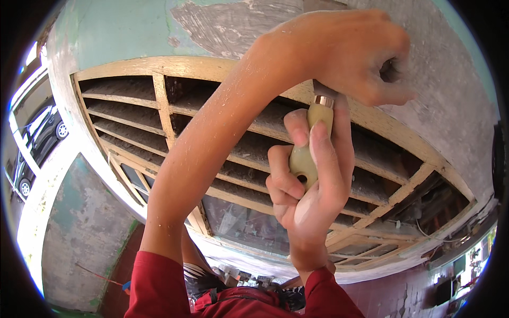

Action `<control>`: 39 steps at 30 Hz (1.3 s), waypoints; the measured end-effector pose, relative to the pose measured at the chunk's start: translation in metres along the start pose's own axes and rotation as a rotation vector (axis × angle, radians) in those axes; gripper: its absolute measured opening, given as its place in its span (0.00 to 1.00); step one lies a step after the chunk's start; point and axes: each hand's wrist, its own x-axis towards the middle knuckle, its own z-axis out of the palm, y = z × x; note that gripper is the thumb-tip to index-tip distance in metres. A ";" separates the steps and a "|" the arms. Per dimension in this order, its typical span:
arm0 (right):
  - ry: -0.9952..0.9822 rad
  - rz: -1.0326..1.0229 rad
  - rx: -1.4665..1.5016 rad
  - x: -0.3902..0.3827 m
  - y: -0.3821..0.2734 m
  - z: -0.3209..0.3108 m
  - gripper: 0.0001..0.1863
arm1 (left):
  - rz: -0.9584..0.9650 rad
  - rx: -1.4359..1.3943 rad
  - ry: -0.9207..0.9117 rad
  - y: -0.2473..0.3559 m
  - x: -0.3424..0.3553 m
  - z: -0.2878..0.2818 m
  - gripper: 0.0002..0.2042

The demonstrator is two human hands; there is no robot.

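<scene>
My right hand (323,175) is wrapped round the cream handle of a putty knife (302,157), which points upward. The handle has a hole in its butt end and a metal collar at the top; most of the blade is hidden behind my left wrist. My left arm crosses in front from lower left to upper right. At its end my left hand (366,58) is curled closed close to the wall (445,53), with a dark hollow showing between the fingers. Whether anything is inside that hand is hidden. White dust specks the left forearm.
Behind my arms runs a cream wooden louvre frame (161,103) with dusty slats. Above it the wall has patchy green paint and bare grey areas (228,24). A glass pane (244,220) sits below the slats. Dark cars (45,138) stand outside at far left.
</scene>
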 end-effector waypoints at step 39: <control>0.099 -0.099 -0.214 -0.001 0.010 0.016 0.31 | 0.054 -0.130 0.120 -0.007 -0.005 -0.009 0.19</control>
